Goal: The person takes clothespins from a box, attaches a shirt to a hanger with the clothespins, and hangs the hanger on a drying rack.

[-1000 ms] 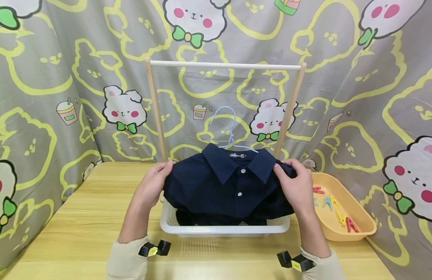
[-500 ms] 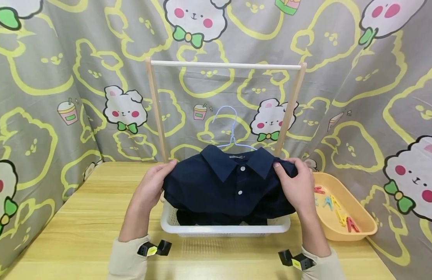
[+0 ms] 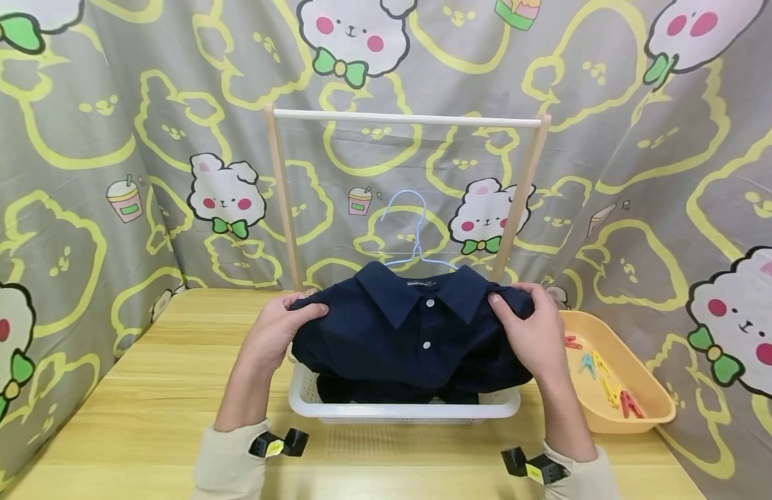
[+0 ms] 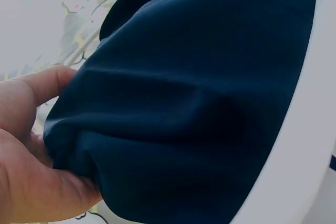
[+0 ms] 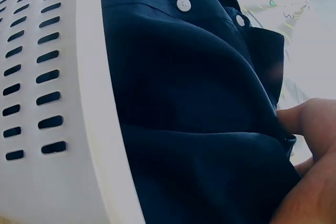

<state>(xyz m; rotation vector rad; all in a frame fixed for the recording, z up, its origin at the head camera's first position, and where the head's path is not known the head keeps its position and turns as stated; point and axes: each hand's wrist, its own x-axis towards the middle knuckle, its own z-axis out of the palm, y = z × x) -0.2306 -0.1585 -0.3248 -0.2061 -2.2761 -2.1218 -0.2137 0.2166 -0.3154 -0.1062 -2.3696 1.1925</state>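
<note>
A navy collared shirt [image 3: 386, 333] with white buttons is spread between both hands, its lower part down in a white slotted basket [image 3: 405, 411]. A pale blue hanger [image 3: 418, 236] has its hook standing up above the collar; its lower part is hidden inside the shirt. My left hand [image 3: 276, 332] pinches the shirt's shoulder on the left, thumb lying over the front of the cloth. On the other side my right hand [image 3: 537, 337] pinches the opposite shoulder beside the collar. Both wrist views show the cloth [image 4: 184, 87] gathered in folds at the fingers.
Behind the basket stands a wooden rack with a white crossbar [image 3: 405, 119]. A yellow tray [image 3: 648, 389] holding several clothespins [image 3: 611, 390] sits at the right. A patterned curtain [image 3: 373, 160] surrounds the wooden table [image 3: 167, 389].
My left thumb has shifted right, further over the front of the shirt's shoulder. The hanger hook has moved slightly right relative to the collar. My right hand keeps its pinch.
</note>
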